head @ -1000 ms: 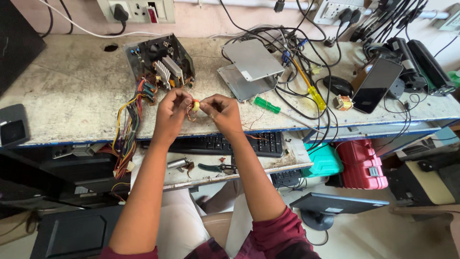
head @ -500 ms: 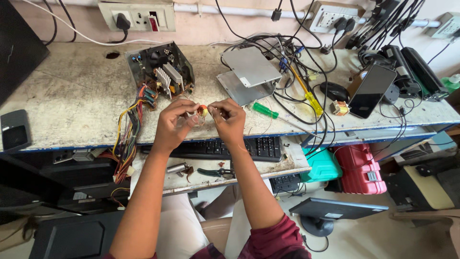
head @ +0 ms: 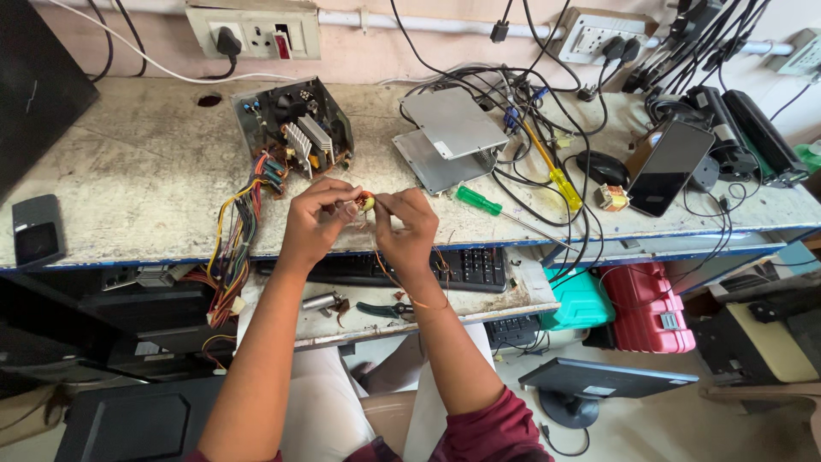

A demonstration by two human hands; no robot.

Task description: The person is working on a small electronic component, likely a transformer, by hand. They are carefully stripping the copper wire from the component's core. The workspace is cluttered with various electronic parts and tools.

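My left hand (head: 315,221) and my right hand (head: 407,228) meet above the front edge of the stained workbench (head: 145,171). Together they pinch a small yellow ring-shaped coil (head: 366,203) between the fingertips. A thin copper wire (head: 395,281) trails from it down past my right wrist. Just behind my hands lies an opened power supply board (head: 292,128) with heat sinks, and its bundle of coloured wires (head: 233,248) hangs over the bench edge to the left.
A black keyboard (head: 466,267) sits on a pull-out shelf with pliers (head: 380,309). On the bench lie a green-handled screwdriver (head: 479,202), a yellow-handled screwdriver (head: 560,181), metal covers (head: 451,124), a black phone (head: 665,167), a small transformer (head: 611,198), tangled cables. A red case (head: 652,308) stands below.
My hands have stayed together on the coil, shifting slightly lower and closer to me. The view has tilted a little, so the bench sits lower in the frame.
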